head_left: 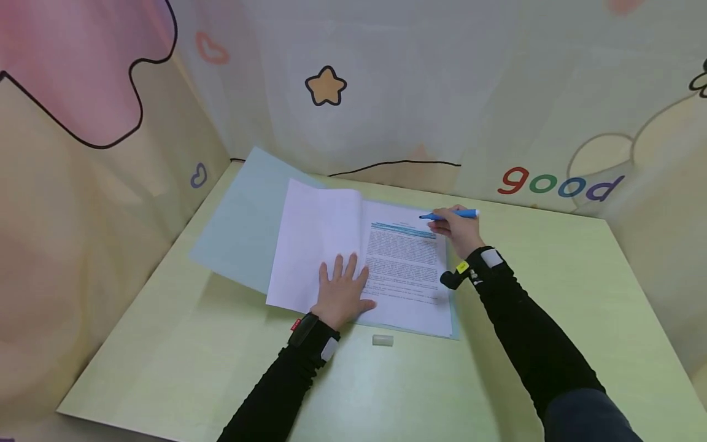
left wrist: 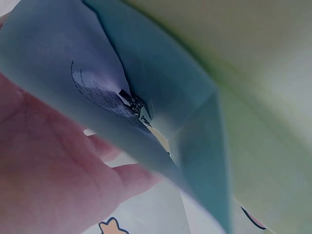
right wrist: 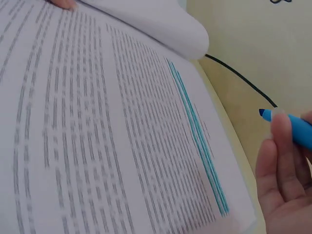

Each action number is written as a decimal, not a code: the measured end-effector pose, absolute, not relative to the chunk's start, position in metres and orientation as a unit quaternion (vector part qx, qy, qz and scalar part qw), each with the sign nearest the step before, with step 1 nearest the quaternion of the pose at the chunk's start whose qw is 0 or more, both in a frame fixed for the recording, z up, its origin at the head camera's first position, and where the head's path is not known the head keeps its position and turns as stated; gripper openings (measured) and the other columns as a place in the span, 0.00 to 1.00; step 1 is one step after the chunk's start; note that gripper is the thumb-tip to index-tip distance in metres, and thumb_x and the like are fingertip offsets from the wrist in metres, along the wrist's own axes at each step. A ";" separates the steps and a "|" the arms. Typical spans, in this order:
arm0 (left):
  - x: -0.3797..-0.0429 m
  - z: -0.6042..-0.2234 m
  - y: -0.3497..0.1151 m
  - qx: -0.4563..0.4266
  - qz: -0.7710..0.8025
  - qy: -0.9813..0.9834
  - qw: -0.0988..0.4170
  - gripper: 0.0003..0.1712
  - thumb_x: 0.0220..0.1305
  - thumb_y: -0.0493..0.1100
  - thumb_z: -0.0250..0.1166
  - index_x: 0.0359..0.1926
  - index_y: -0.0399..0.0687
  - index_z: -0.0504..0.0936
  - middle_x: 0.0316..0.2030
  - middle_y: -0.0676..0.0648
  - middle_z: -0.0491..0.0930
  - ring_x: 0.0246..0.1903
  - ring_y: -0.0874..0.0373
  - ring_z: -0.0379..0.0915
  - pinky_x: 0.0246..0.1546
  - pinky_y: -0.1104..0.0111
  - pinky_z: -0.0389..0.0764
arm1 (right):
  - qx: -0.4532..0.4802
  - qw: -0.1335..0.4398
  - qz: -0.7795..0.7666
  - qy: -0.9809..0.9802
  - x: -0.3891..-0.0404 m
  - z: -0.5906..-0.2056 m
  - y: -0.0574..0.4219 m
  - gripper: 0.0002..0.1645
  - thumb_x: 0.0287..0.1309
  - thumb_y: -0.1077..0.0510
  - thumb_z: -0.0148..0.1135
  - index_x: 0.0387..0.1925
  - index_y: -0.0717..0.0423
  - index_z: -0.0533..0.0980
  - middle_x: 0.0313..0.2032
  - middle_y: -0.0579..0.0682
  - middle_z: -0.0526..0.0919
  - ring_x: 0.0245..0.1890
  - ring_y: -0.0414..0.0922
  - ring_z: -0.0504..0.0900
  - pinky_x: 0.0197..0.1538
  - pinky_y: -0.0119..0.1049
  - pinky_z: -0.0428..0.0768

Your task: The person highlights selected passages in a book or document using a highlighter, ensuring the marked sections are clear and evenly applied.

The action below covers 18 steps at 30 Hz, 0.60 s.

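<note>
Taking the printed page (head_left: 405,276) as our landmark, we see the right hand (head_left: 463,232) at its upper right, thumb and fingers narrowed round a blue marker (head_left: 466,213). The marker's dark nib pokes out left of the fingertips, over the page's top margin in the head view (the right wrist view sets it against the table (head_left: 580,282), apart from the paper). Below that margin we find teal stripes (head_left: 403,231). At the page's lower left we see the left hand (head_left: 340,299) resting with fingers spread wide on a blank sheet (head_left: 317,239), its thumb reaching onto the page. We see a pale blue folder (head_left: 237,227) under and left of the page, and a small whitish block (head_left: 383,340) just below it.
</note>
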State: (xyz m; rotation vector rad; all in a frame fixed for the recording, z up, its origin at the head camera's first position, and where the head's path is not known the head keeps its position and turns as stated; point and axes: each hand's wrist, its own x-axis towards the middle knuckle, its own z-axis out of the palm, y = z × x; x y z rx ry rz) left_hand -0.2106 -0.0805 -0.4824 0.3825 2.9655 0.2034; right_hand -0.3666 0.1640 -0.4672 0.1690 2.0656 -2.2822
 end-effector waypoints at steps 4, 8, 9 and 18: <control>-0.210 -0.483 -0.082 0.125 0.064 0.987 0.075 0.43 0.57 0.65 0.57 0.69 0.53 0.59 0.72 0.40 0.48 0.69 0.39 0.37 0.65 0.39 0.46 | 0.013 0.054 -0.759 0.648 -0.368 -0.470 0.130 0.07 0.51 0.63 0.65 0.26 0.61 0.74 0.24 0.48 0.89 0.27 0.45 0.86 0.33 0.33 0.86; -0.210 -0.485 -0.080 0.124 0.058 0.988 0.079 0.43 0.57 0.66 0.56 0.69 0.54 0.58 0.73 0.40 0.48 0.69 0.40 0.38 0.66 0.39 0.45 | 0.015 0.072 -0.749 0.658 -0.370 -0.484 0.101 0.10 0.49 0.61 0.67 0.25 0.62 0.74 0.26 0.50 0.89 0.31 0.48 0.86 0.36 0.36 0.86; -0.210 -0.486 -0.079 0.123 0.056 0.988 0.080 0.43 0.56 0.66 0.56 0.69 0.54 0.58 0.73 0.41 0.48 0.69 0.40 0.38 0.66 0.39 0.45 | 0.020 0.074 -0.746 0.662 -0.370 -0.488 0.096 0.11 0.48 0.60 0.68 0.25 0.61 0.73 0.26 0.50 0.89 0.30 0.48 0.86 0.35 0.36 0.86; -0.210 -0.481 -0.083 0.122 0.044 0.989 0.071 0.43 0.56 0.67 0.57 0.69 0.54 0.60 0.72 0.41 0.51 0.68 0.40 0.41 0.65 0.40 0.48 | 0.023 0.037 -0.699 0.713 -0.367 -0.495 0.069 0.12 0.46 0.60 0.69 0.20 0.58 0.72 0.20 0.47 0.88 0.26 0.45 0.86 0.31 0.32 0.85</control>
